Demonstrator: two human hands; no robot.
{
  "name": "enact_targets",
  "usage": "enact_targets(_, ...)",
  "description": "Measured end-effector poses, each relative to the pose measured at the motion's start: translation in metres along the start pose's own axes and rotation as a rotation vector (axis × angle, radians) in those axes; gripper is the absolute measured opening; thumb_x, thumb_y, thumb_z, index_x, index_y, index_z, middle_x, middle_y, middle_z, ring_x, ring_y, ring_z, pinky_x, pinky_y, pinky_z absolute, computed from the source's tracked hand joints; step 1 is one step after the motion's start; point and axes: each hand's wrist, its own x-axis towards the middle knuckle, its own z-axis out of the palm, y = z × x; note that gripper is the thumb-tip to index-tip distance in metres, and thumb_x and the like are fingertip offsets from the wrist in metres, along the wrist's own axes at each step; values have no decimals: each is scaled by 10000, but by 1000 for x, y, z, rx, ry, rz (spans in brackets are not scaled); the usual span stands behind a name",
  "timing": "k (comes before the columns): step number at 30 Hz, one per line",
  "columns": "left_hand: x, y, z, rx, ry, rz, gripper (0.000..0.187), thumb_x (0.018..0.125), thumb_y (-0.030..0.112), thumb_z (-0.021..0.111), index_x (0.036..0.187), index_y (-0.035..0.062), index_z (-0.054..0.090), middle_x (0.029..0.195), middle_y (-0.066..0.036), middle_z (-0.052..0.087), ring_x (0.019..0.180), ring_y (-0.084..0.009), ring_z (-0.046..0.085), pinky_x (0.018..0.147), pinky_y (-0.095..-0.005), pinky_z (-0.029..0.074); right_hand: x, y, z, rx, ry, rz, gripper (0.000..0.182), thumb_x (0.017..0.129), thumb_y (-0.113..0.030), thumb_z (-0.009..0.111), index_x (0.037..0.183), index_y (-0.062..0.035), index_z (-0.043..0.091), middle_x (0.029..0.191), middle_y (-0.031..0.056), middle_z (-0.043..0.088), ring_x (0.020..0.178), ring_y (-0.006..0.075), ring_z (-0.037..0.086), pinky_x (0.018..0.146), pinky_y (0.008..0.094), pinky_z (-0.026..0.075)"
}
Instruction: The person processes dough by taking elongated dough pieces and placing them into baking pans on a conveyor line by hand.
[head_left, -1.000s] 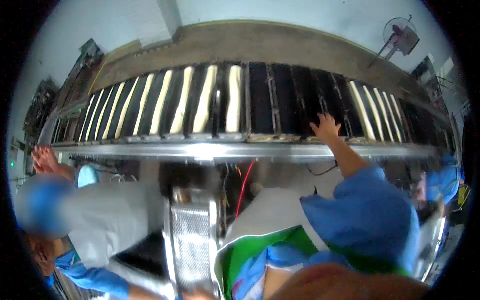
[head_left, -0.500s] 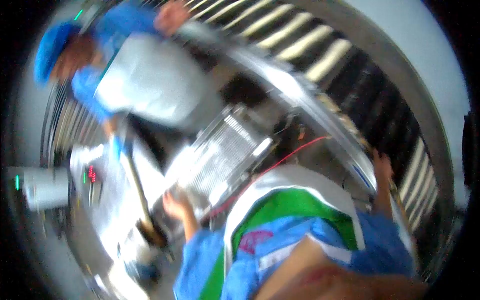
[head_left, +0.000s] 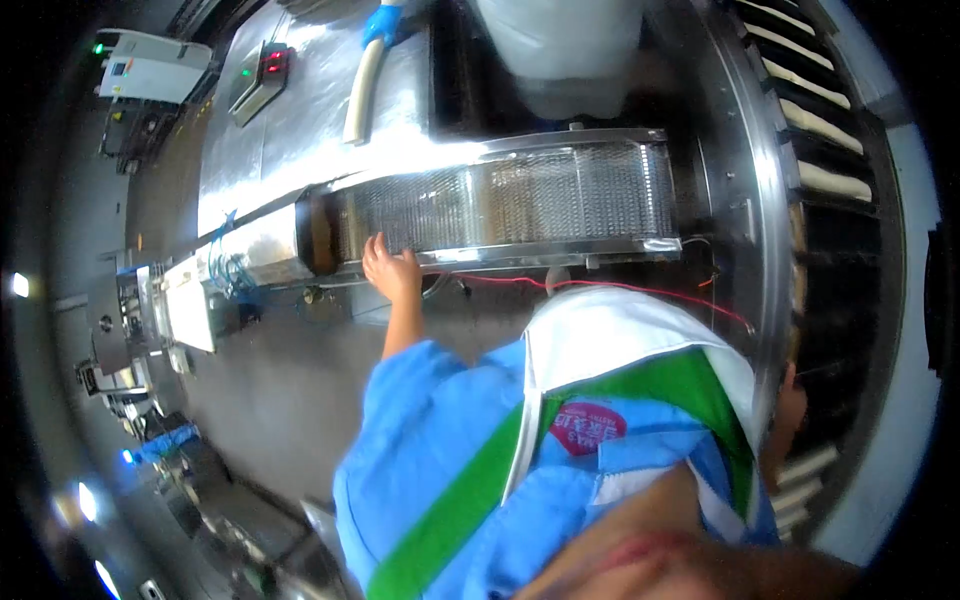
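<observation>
My left hand [head_left: 392, 272] is at the near side rail of a metal mesh conveyor belt [head_left: 510, 205], its fingers apart and nothing in them. Against the metal rail [head_left: 768, 190] on the right, beside a dark grooved rack, is my right hand [head_left: 787, 410]. My apron and the rail partly hide it, so its fingers do not show clearly. Long pale dough strips [head_left: 835, 182] lie in the rack's slots. A red cord [head_left: 600, 288] runs along the conveyor's near side, by my apron.
Across the conveyor, a co-worker's blue-gloved hand [head_left: 382, 22] holds a long pale dough strip [head_left: 362, 95] over a shiny metal table [head_left: 300, 130]. A box with a red display [head_left: 262, 80] stands there. A white machine [head_left: 155, 68] is at the far left.
My view has swung round, so the conveyor now lies crosswise and the picture is sharper. My left hand is still by the conveyor's near side, and my right hand still by the rail.
</observation>
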Motion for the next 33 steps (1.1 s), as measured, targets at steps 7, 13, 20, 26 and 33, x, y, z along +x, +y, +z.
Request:
enact_targets(7, -7, -13, 1, -23, -12, -54, 546, 645, 147, 655, 1162, 62, 502, 1235, -153, 468, 1153, -333, 417, 992, -435, 304, 44, 9, 12, -26, 85, -218, 699, 808, -607, 465, 997, 47, 623, 1093, 277, 553, 1028, 400, 517, 887, 416, 394)
enact_targets(13, -1, -19, 5, 50, -5, -119, 557, 646, 155, 657, 1169, 54, 493, 1246, -159, 459, 1156, -340, 412, 988, -440, 307, 40, 8, 21, -150, 208, -239, 587, 824, -536, 508, 1043, -5, 629, 1198, 272, 489, 1161, 385, 420, 987, 422, 329)
enact_targets(20, 5, -24, 3, 24, -65, -156, 564, 653, 151, 654, 1180, 50, 482, 1258, -171, 448, 1148, -362, 413, 982, -444, 317, 30, 8, 28, -221, 393, -352, 693, 799, -634, 462, 1219, -85, 512, 1381, 209, 307, 1253, 397, 307, 995, 525, 287)
enact_targets(26, 63, -31, 4, 104, -332, -76, 513, 796, 181, 602, 1272, 103, 428, 1306, -151, 420, 1193, -320, 401, 1018, -398, 332, 1, -42, 18, -89, 404, -505, 637, 784, -455, 616, 1264, -76, 438, 1320, 231, 369, 1204, 389, 383, 969, 488, 343)
enact_targets(33, 98, -26, 14, 681, -672, 260, 466, 866, 122, 404, 1330, 171, 395, 1447, -28, 254, 1347, -193, 188, 1027, -331, 335, 25, -111, -28, 4, 313, -396, 576, 733, -499, 626, 1146, -108, 535, 1400, 184, 276, 1312, 360, 208, 984, 640, 164)
